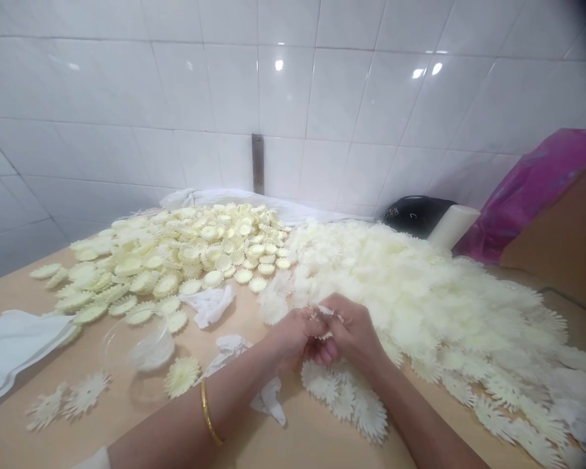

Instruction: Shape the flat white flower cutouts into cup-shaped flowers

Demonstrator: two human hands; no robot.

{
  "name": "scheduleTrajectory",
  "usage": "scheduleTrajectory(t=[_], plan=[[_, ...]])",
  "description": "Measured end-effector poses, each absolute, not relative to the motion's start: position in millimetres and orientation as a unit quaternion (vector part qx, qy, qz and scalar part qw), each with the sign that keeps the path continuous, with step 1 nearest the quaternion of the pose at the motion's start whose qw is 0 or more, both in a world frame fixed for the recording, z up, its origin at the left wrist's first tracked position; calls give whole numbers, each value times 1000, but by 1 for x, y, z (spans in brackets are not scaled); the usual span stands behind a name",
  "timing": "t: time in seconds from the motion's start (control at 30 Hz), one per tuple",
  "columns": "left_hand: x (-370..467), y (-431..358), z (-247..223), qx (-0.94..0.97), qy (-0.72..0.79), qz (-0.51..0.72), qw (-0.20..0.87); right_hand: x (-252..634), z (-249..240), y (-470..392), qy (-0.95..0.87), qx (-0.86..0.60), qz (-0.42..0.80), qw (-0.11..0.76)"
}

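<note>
My left hand (295,332) and my right hand (354,326) meet over the middle of the table, fingertips pinched together. Between them is a small white frilled piece (325,310), mostly hidden by the fingers; it resembles the toothed petal discs lying around. Just below my hands, a few flat petal discs (344,397) overlap on the table. To the right spreads a large heap of loose cream petal discs (395,293). Beyond my left hand is a pile of cupped, pale yellow flower shapes (185,254). A gold bangle (209,413) circles my left wrist.
A clear bowl (149,345) with whitish contents stands at left, near crumpled white tissues (209,303) and a white cloth (14,352). At the back right are a black object (415,213), a cream cylinder (454,227) and a purple sheet (532,189). A tiled wall (200,85) closes the back.
</note>
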State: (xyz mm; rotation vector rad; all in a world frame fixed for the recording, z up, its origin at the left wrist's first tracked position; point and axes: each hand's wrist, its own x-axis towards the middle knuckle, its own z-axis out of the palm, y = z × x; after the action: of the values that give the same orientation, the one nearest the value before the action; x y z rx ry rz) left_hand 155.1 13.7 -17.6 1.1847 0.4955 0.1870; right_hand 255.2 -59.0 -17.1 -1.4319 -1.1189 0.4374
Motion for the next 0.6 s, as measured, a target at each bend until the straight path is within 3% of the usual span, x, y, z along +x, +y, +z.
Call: scheduleTrajectory(t=[0.1,0.43,0.6], plan=[[150,11,-12,637,195,90,741,256,-12,-63,-514,-622,159,569],[141,9,-6,873,116,165,445,246,11,-67,-389,-549,354,649],[141,15,-4,907,35,214,360,246,12,-68,-350,-543,363,672]])
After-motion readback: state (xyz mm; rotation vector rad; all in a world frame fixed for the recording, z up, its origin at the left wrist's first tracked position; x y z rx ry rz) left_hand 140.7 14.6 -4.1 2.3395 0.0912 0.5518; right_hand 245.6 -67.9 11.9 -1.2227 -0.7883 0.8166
